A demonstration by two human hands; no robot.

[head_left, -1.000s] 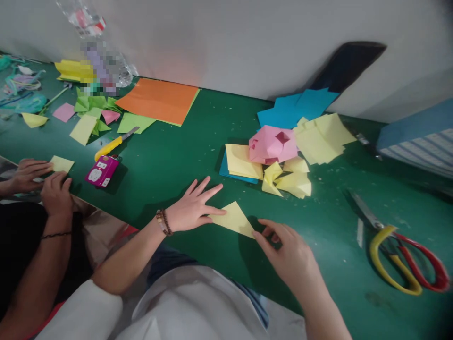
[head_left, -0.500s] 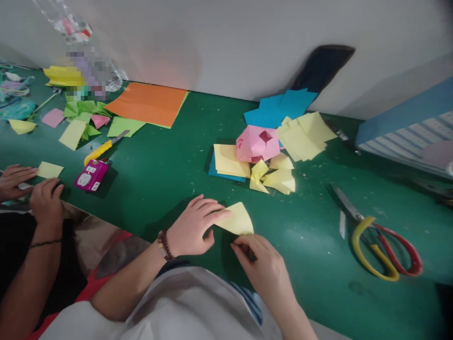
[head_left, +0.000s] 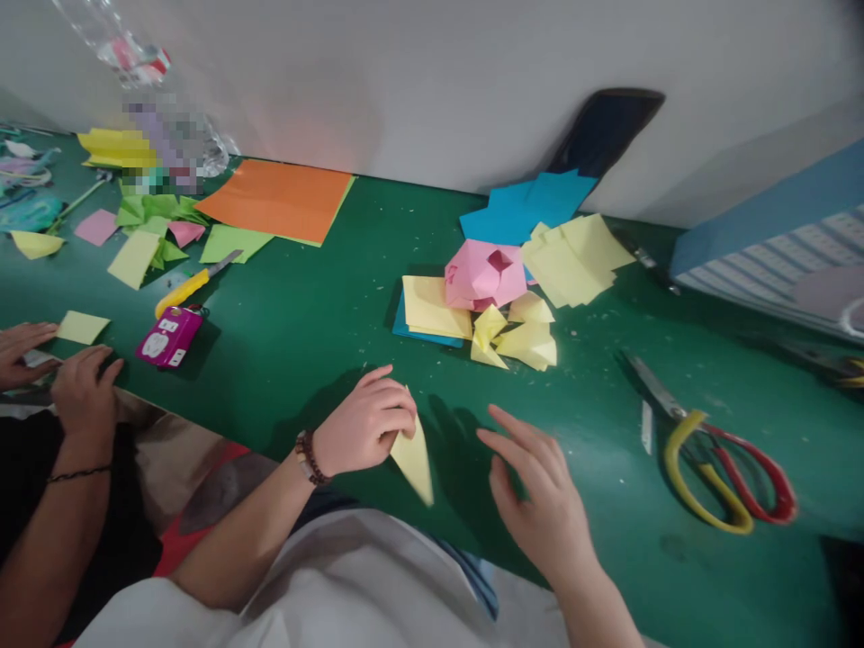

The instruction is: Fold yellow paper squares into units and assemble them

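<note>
My left hand (head_left: 368,423), with a beaded bracelet on the wrist, pinches a folded piece of pale yellow paper (head_left: 413,457). The paper is tilted, its narrow tip pointing down toward me, and its upper part is partly behind my fingers. To the right, my right hand (head_left: 533,486) is apart from the paper, fingers spread with nothing in them. Beyond my hands lie a pink folded paper shape (head_left: 482,274), a stack of yellow square sheets (head_left: 428,306) over blue ones, and several folded yellow pieces (head_left: 530,344).
Scissors (head_left: 695,441) with yellow and red handles lie at right. Blue sheets (head_left: 533,207), loose yellow sheets (head_left: 573,256) and orange paper (head_left: 276,200) lie near the wall. At left are a yellow utility knife (head_left: 184,292), a purple box (head_left: 172,337) and a co-worker's hands (head_left: 85,387).
My right hand has let go of the yellow paper and moved to the right, its fingers opening. My left hand has lifted and turned the paper. The camera view has shifted slightly.
</note>
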